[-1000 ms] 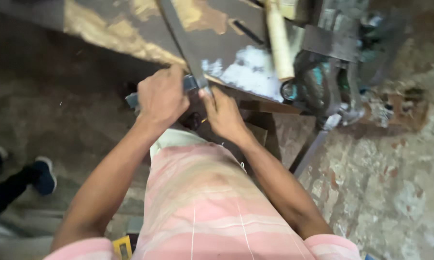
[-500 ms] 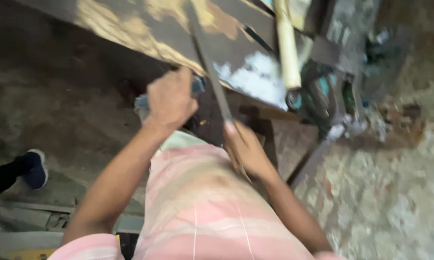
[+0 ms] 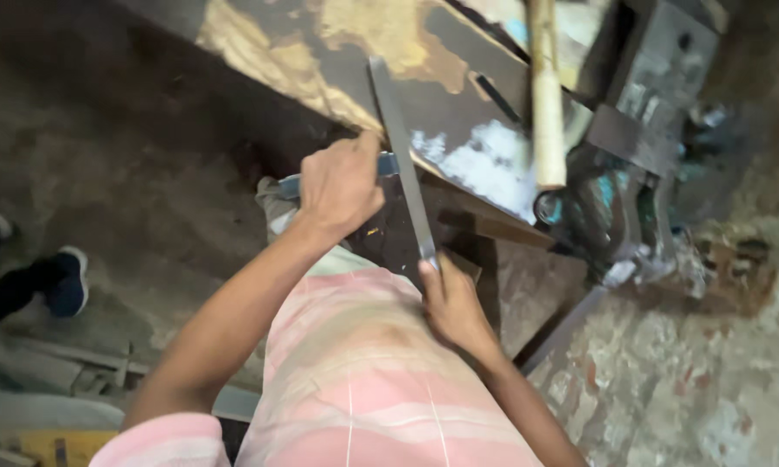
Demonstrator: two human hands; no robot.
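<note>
Wooden handle [image 3: 546,104] beside metal strip [image 3: 402,164]

Left hand [image 3: 342,186] gripping blue-grey tool [image 3: 387,164] at counter [image 3: 320,52] edge; right hand [image 3: 452,303] holds near end of flat metal bar [image 3: 402,164].

The bench top [image 3: 458,112] lies bare left of the metal strip [image 3: 402,164]; right of the strip a pale wooden handle [image 3: 545,95] and a vise [image 3: 614,199] crowd the surface — little passage there; the floor [image 3: 130,173] leftward is open.
</note>
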